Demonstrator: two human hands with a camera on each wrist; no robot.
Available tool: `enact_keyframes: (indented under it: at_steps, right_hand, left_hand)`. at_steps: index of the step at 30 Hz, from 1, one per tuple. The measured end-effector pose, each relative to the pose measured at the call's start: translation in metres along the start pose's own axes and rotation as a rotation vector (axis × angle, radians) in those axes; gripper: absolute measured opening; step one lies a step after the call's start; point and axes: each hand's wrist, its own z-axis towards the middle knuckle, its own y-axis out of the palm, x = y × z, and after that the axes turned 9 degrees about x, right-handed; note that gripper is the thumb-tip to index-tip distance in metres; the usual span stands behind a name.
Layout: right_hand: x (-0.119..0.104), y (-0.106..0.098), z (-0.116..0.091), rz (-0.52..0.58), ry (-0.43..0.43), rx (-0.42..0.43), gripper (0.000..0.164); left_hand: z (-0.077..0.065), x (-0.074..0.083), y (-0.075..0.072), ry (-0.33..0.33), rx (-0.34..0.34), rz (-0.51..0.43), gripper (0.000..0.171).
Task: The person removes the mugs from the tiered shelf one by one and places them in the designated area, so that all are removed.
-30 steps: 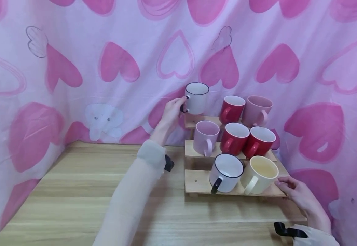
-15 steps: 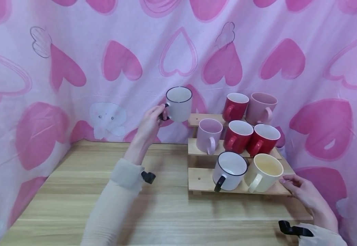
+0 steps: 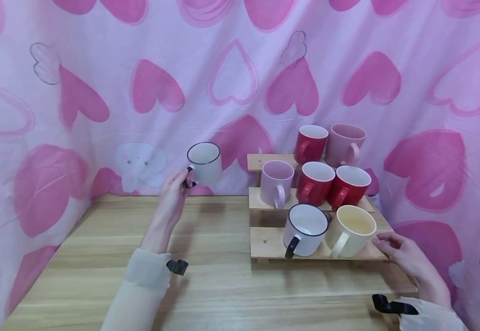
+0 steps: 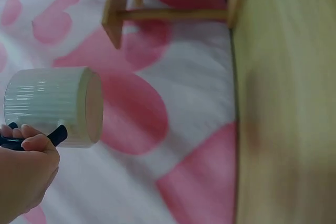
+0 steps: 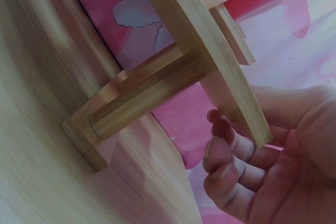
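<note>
My left hand (image 3: 171,195) grips a white mug (image 3: 206,170) with a black rim by its black handle. The mug is upright in the air, left of a three-tier wooden rack (image 3: 264,248). In the left wrist view, fingers curl round the handle, and the ribbed-looking mug body (image 4: 47,98) stands off the tabletop. At the rack's lower right end, my right hand (image 3: 411,264) holds the bottom shelf. The right wrist view has the shelf end (image 5: 239,103) between thumb and curled fingers (image 5: 226,179).
The rack bears a red mug (image 3: 312,145) and pink mug (image 3: 345,146) on top. Mid-shelf are a lilac mug (image 3: 277,184) and two red mugs. Below stand another black-rimmed white mug (image 3: 306,230) and a cream mug (image 3: 351,232). A heart-print curtain hangs behind the wooden table (image 3: 206,299).
My left hand has carried the black-rimmed white mug off the left end of the top shelf, leftward and lower. The right hand keeps its hold on the rack.
</note>
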Motion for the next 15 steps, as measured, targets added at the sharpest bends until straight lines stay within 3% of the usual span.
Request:
enact_keyframes:
  at_steps: [7,15]
  right_hand:
    - [-0.002,-0.001,0.002,0.0,-0.002,-0.006,0.041]
    - [0.001,0.002,0.001,0.021,-0.034,0.006,0.036]
  left_hand:
    - [-0.001,-0.017,-0.025,-0.004,0.125,0.0,0.027]
    - [0.003,-0.027,-0.044,-0.014,0.185,0.002,0.026]
